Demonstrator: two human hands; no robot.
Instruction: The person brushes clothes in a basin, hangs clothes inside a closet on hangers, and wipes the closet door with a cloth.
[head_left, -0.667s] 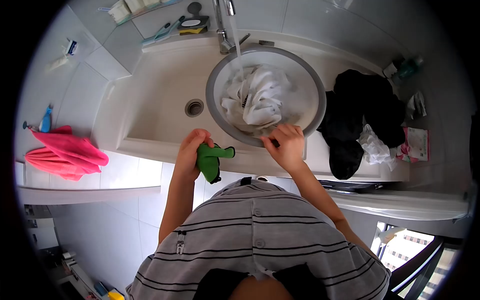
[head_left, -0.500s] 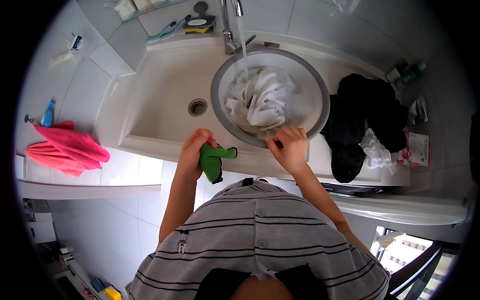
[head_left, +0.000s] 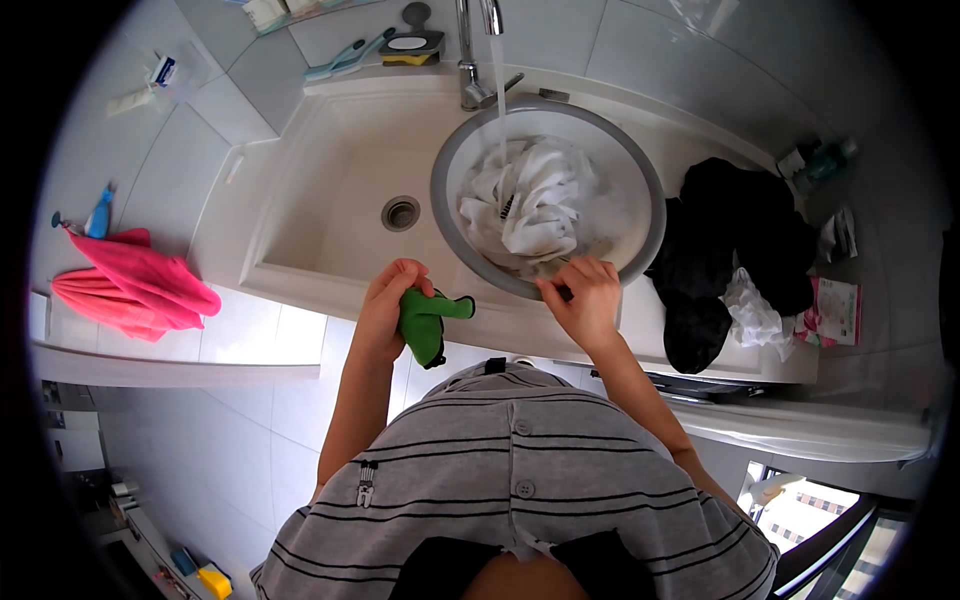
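Clearly, the left hand [head_left: 385, 303] is the nearer one to the green cloth [head_left: 422, 325], because it holds this cloth by its upper part, pinched between the thumb and the fingers. The cloth has dark edging, and it lies just beside the fingertips, on the side toward the right hand [head_left: 588, 302]. Its longer part hangs down toward the person's body, while a narrow lobe points sideways, toward the right hand, which is apart from it. The right hand is at the near rim of the round basin [head_left: 447, 225], with the fingers bent and the thumb near to the index finger; whether they pinch something small, or touch the rim, I cannot tell. Inside the basin, a white cloth [head_left: 540, 212] lies bunched in water, beyond both hands and nearer to the right one, and the water stream [head_left: 501, 115] falls on it from the faucet [head_left: 468, 85]. Between the lobe and the right hand there is a gap, over the front edge of the sink [head_left: 340, 292]. On the left of the basin, the sink floor with the drain [head_left: 400, 213] gives wide room, but on the right, black clothes [head_left: 740, 225] lie close to the rim.
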